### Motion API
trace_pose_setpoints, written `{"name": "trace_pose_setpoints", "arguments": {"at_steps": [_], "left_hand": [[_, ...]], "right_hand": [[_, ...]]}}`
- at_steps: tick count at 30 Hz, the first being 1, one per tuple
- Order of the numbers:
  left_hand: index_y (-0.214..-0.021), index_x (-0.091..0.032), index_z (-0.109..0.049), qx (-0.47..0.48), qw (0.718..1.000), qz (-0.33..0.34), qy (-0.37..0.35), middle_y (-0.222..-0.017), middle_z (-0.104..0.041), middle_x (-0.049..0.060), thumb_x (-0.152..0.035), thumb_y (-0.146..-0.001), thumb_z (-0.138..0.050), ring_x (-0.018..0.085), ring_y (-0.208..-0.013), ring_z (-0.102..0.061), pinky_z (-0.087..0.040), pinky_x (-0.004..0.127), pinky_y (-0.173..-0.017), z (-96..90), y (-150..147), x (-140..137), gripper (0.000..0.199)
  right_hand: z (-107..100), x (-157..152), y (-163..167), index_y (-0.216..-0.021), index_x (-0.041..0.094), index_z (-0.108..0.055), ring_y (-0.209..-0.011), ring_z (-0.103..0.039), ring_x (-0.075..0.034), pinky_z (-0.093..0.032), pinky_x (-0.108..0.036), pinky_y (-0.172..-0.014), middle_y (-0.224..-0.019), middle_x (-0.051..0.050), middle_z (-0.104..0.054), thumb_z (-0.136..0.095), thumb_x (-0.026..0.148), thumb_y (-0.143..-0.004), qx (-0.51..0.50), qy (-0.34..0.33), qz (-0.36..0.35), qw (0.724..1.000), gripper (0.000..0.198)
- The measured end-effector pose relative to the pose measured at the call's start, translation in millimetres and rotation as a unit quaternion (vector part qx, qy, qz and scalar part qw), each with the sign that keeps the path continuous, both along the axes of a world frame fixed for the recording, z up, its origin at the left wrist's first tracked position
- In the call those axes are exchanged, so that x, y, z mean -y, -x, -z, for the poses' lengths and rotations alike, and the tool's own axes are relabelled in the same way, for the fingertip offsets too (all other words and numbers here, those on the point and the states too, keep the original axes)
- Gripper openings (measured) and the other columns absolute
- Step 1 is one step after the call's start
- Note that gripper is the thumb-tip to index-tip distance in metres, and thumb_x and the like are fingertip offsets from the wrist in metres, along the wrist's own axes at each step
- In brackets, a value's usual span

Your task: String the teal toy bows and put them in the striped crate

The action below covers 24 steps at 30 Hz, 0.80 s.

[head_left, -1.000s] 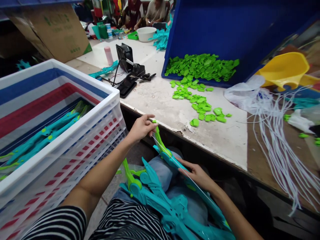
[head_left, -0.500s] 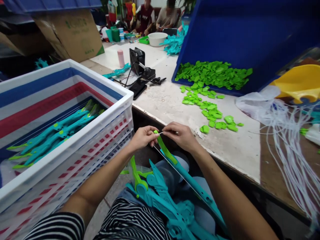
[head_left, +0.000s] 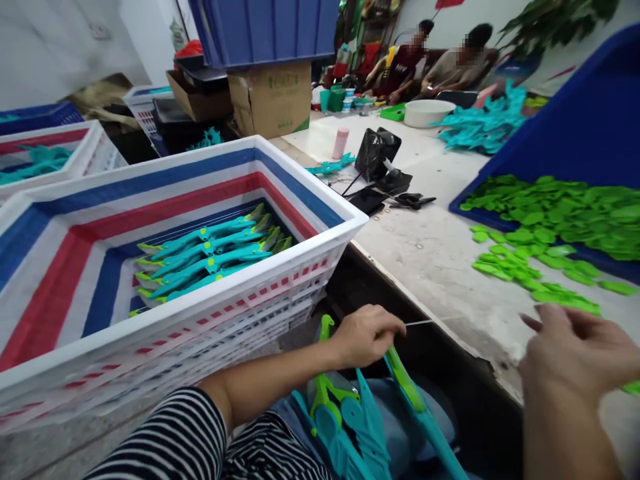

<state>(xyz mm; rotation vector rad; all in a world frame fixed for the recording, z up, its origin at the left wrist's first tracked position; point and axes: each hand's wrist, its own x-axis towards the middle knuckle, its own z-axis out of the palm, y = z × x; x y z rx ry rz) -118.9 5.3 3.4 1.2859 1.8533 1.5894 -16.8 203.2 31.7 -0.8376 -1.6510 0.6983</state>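
Your left hand (head_left: pixel 369 335) pinches a white cord (head_left: pixel 419 323) just above the teal-and-green strip (head_left: pixel 425 421) slanting over your lap (head_left: pixel 443 404). Your right hand (head_left: pixel 573 350) is half-curled; I cannot tell whether it holds anything.

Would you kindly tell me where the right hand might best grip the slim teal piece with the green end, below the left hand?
Probably the bare shaft of the slim teal piece, just below its green end, coming from the right: it is narrow and slanted, the left hand is at its top, and other teal parts lie to its left.
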Motion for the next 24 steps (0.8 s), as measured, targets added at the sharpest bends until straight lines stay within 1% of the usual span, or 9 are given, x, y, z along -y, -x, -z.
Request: {"name": "trace_pose_setpoints", "arguments": {"at_steps": [2, 4, 6, 8, 11, 13, 15, 19, 24], "left_hand": [[-0.075, -0.019, -0.070, 0.072, 0.997, 0.039, 0.005, -0.078, -0.062, 0.004, -0.012, -0.075, -0.053, 0.018, -0.083, -0.056, -0.043, 0.031, -0.086, 0.8, 2, -8, 0.018], [-0.074, -0.017, -0.070, 0.209, 0.976, 0.062, 0.018, -0.076, -0.063, 0.004, -0.020, -0.078, -0.055, 0.017, -0.080, -0.057, -0.044, 0.032, -0.084, -2.2, 7, -16, 0.016], [-0.073, -0.015, -0.069, 0.322, 0.944, 0.063, 0.026, -0.073, -0.064, 0.004, -0.027, -0.079, -0.057, 0.016, -0.077, -0.059, -0.046, 0.031, -0.079, -9.6, 13, -22, 0.019], [-0.064, -0.014, -0.065, 0.309, 0.950, 0.027, 0.041, -0.069, -0.063, 0.003, -0.024, -0.075, -0.062, 0.016, -0.075, -0.058, -0.046, 0.028, -0.075, -20.1, 19, -21, 0.015], [-0.056, -0.016, -0.059, 0.112, 0.991, -0.045, 0.049, -0.069, -0.061, 0.003, -0.009, -0.066, -0.065, 0.016, -0.077, -0.058, -0.046, 0.026, -0.076, -35.3, 23, -12, 0.013], [-0.063, -0.017, -0.060, 0.044, 0.996, -0.062, 0.042, -0.071, -0.062, 0.002, -0.006, -0.067, -0.062, 0.014, -0.073, -0.059, -0.046, 0.025, -0.072, -41.0, 23, -7, 0.012], [-0.071, -0.016, -0.061, 0.107, 0.991, -0.055, 0.052, -0.070, -0.064, 0.002, -0.006, -0.072, -0.058, 0.011, -0.058, -0.057, -0.046, 0.023, -0.059, -42.4, 19, -4, 0.010], [-0.077, -0.011, -0.060, 0.305, 0.948, -0.028, 0.085, -0.066, -0.065, 0.003, -0.012, -0.077, -0.059, 0.008, -0.043, -0.054, -0.035, 0.017, -0.036, -40.2, 10, -5, 0.001], [-0.074, -0.008, -0.066, 0.338, 0.933, 0.033, 0.122, -0.052, -0.061, 0.000, -0.014, -0.072, -0.070, 0.009, -0.045, -0.057, -0.042, 0.016, -0.039, -45.2, 17, -5, 0.008]], "right_hand": [[0, 32, 4, -0.069, 0.023, -0.058, -0.065, -0.060, -0.024, -0.050, -0.046, -0.064, -0.070, -0.009, -0.060, -0.066, 0.048, -0.075, -0.049, 0.054, 0.029, 0.997, 0.026], [6, 82, 8, -0.079, 0.022, -0.063, -0.089, -0.062, -0.028, -0.050, -0.049, -0.080, -0.087, -0.010, -0.064, -0.063, 0.039, -0.080, 0.003, -0.001, -0.048, 0.999, 0.018], [19, 127, 11, -0.077, 0.021, -0.062, -0.100, -0.059, -0.028, -0.048, -0.050, -0.088, -0.092, -0.009, -0.062, -0.062, 0.033, -0.082, 0.008, -0.047, -0.108, 0.993, 0.013], [35, 153, 14, -0.077, 0.021, -0.062, -0.103, -0.058, -0.026, -0.047, -0.048, -0.090, -0.096, -0.009, -0.059, -0.060, 0.030, -0.084, 0.003, -0.029, -0.137, 0.990, 0.011], [53, 159, 17, -0.078, 0.019, -0.063, -0.098, -0.058, -0.023, -0.050, -0.043, -0.086, -0.099, -0.010, -0.057, -0.060, 0.032, -0.083, -0.019, 0.056, -0.140, 0.988, 0.014], [58, 154, 18, -0.078, 0.018, -0.064, -0.095, -0.058, -0.021, -0.051, -0.039, -0.082, -0.098, -0.009, -0.057, -0.060, 0.034, -0.082, -0.041, 0.106, -0.138, 0.984, 0.017], [59, 151, 19, -0.077, 0.017, -0.065, -0.091, -0.058, -0.019, -0.051, -0.035, -0.077, -0.095, -0.008, -0.057, -0.062, 0.036, -0.081, -0.063, 0.138, -0.127, 0.980, 0.020], [52, 149, 23, -0.074, 0.016, -0.067, -0.081, -0.057, -0.015, -0.050, -0.030, -0.070, -0.085, -0.005, -0.057, -0.064, 0.036, -0.077, -0.118, 0.147, -0.063, 0.980, 0.020], [40, 144, 25, -0.081, 0.019, -0.072, -0.079, -0.057, -0.014, -0.049, -0.028, -0.071, -0.083, -0.003, -0.057, -0.063, 0.032, -0.080, -0.127, 0.066, -0.045, 0.989, 0.016]]}}
